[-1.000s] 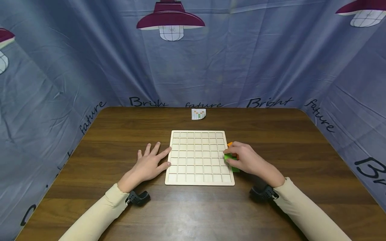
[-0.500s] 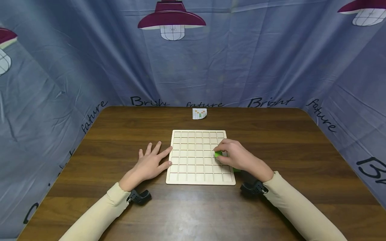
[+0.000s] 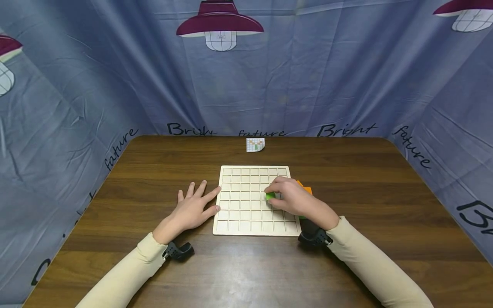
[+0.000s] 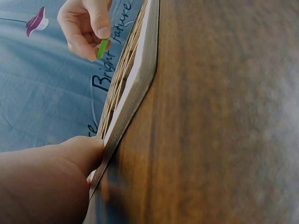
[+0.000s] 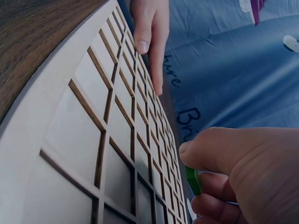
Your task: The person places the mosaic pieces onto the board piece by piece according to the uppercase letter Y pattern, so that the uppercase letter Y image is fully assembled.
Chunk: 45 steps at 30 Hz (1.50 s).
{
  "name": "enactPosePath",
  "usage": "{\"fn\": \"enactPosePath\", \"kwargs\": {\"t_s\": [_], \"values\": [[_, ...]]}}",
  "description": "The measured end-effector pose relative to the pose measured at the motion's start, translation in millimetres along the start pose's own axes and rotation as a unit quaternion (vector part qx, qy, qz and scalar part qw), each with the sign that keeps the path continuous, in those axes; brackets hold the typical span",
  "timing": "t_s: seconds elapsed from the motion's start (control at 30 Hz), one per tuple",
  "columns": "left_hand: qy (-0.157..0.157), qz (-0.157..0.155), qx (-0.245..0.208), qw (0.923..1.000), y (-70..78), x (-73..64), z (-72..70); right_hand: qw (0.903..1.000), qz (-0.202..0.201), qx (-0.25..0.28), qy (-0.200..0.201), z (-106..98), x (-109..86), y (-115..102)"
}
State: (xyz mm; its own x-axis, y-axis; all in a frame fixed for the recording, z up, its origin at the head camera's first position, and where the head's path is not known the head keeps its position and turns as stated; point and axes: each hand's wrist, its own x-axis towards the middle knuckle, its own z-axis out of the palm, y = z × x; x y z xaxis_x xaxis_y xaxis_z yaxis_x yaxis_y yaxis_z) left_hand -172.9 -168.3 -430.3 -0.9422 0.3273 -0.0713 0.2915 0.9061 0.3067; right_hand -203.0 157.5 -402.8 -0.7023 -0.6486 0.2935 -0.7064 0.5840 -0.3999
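A pale wooden grid board (image 3: 245, 229) with square recesses lies on the table. My right hand (image 3: 290, 196) is over the board's right half, pinching a small green square tile (image 3: 270, 196) between thumb and fingers. In the left wrist view the green tile (image 4: 102, 48) shows edge-on, above the board's surface. My left hand (image 3: 190, 210) lies with fingers spread on the table at the board's left edge, its thumb and index fingertip touching that edge. In the right wrist view the recesses in sight hold no tiles.
Orange tiles (image 3: 307, 190) and a green tile (image 3: 302, 217) lie just off the board's right edge, partly hidden by my right hand. A small paper card (image 3: 255, 145) with a coloured grid sits at the table's back edge. A blue curtain (image 3: 246, 94) hangs behind.
My right hand has taken the green tile from beside the board's right edge and moved left with it over the board. The orange tiles have come into sight. My left hand has stayed put.
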Motion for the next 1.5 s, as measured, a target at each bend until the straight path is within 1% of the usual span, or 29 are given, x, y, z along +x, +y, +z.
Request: {"fn": "enactPosePath", "kwargs": {"t_s": [0.27, 0.7, 0.87, 1.1, 1.4, 1.5], "values": [[0.0, 0.001, 0.003, 1.0, -0.7, 0.5, 1.3, 0.9998, 0.003, 0.015, -0.011, 4, 4.6, -2], [-0.002, 0.0, 0.002, 1.0, -0.3, 0.2, 1.4, 0.9999, 0.005, -0.004, -0.015, 9, 13.2, -10], [-0.001, 0.002, 0.002, 1.0, -0.5, 0.1, 1.3, 0.9999, 0.0, -0.002, -0.016, 10, 15.0, -10], [-0.001, 0.003, 0.0, 1.0, -1.1, -0.1, 1.6, 0.9997, 0.008, 0.004, -0.023, 12, 16.3, -13], [-0.002, 0.002, -0.001, 1.0, -0.8, -0.3, 0.3, 0.9998, -0.006, 0.008, -0.018, 14, 18.2, -15], [-0.003, 0.002, 0.0, 1.0, -0.9, -0.1, 0.1, 0.9996, -0.011, 0.008, -0.023, 17, 18.6, -14]]}}
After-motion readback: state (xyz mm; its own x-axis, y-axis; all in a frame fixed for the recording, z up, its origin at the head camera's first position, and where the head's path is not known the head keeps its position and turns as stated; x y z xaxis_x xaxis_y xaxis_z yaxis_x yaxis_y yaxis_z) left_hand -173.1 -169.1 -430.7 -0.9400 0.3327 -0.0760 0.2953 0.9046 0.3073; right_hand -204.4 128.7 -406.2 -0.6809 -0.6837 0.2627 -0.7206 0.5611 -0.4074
